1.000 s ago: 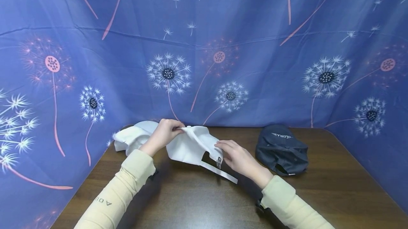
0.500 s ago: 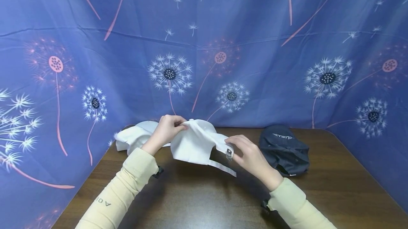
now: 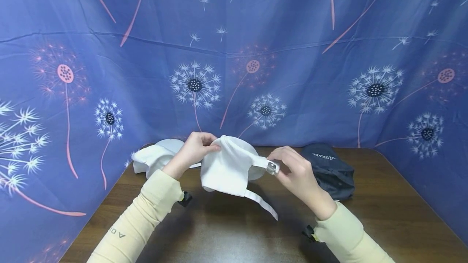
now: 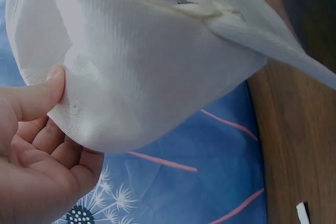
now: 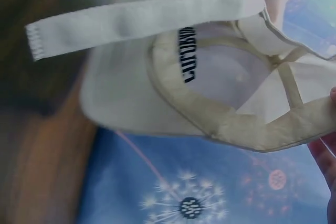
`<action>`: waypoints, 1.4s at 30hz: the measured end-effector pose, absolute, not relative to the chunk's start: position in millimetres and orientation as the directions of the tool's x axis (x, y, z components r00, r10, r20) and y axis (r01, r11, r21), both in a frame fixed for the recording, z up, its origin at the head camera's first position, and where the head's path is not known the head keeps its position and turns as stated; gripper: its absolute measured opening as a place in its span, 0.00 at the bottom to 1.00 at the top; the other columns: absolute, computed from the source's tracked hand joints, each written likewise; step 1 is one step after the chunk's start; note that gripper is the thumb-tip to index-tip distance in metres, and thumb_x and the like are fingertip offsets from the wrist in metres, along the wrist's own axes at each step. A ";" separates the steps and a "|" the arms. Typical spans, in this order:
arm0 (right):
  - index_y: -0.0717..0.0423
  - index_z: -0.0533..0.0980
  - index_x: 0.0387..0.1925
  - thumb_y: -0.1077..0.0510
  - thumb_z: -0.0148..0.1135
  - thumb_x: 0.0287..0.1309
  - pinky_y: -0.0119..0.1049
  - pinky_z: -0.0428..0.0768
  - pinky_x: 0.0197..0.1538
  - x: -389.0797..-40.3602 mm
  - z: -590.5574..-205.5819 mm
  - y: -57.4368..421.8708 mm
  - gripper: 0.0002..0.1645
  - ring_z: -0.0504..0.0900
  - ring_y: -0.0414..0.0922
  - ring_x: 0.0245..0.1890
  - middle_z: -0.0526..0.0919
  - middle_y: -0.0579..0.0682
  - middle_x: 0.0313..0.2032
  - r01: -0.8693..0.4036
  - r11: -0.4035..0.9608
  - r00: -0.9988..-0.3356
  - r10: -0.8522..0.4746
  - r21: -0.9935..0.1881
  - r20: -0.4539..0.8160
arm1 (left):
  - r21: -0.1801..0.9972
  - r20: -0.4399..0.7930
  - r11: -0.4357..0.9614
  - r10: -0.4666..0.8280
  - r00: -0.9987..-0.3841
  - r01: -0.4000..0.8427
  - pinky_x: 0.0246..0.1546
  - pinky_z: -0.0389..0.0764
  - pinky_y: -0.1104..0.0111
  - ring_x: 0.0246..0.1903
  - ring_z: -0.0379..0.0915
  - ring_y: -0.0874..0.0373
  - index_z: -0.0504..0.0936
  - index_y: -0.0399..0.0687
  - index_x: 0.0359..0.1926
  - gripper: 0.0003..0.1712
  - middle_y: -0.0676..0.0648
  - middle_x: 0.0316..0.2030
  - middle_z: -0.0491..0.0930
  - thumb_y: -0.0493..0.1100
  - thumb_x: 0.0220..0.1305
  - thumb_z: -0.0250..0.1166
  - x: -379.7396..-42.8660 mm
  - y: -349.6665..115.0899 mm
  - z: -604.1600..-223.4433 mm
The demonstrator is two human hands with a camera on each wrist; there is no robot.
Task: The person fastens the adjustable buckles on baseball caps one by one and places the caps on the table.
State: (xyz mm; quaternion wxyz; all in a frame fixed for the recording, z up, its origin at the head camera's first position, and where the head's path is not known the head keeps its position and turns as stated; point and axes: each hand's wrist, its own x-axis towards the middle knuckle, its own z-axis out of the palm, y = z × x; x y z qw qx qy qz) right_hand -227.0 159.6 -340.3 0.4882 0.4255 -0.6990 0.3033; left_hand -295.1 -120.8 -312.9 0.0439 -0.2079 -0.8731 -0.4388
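In the head view a white baseball cap (image 3: 224, 169) is held up over the table. My left hand (image 3: 193, 149) pinches the crown fabric between thumb and fingers. My right hand (image 3: 300, 173) grips the back edge beside a metal buckle (image 3: 271, 168). A loose strap (image 3: 260, 202) hangs from the other side of the back opening, unfastened. The left wrist view shows the left thumb (image 4: 50, 90) on the ribbed fabric, near a small eyelet. The right wrist view looks into the cap, with dark lettering (image 5: 187, 55) inside and the free strap (image 5: 142, 20) across the opening.
Another white cap (image 3: 153, 159) lies at the back left of the brown wooden table (image 3: 226, 234). A dark cap (image 3: 330, 169) with white lettering lies at the back right, partly behind the right hand. Blue dandelion-print cloth (image 3: 226, 23) hangs behind and at the sides.
The right hand has moved right, drawing the buckle end outward. The left hand has risen slightly, and the cap is spread wider. The loose strap now hangs lower.
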 end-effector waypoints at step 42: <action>0.54 0.81 0.29 0.66 0.67 0.44 0.23 0.69 0.28 -212.0 -305.3 164.8 0.07 0.71 0.32 0.21 0.83 0.44 0.24 -0.822 0.521 -0.332 -0.107 -0.231 0.937 | 0.641 0.430 0.450 0.460 -0.777 0.622 0.47 0.77 0.64 0.49 0.76 0.59 0.78 0.49 0.54 0.18 0.51 0.49 0.81 0.40 0.63 0.63 -266.6 -94.3 -297.4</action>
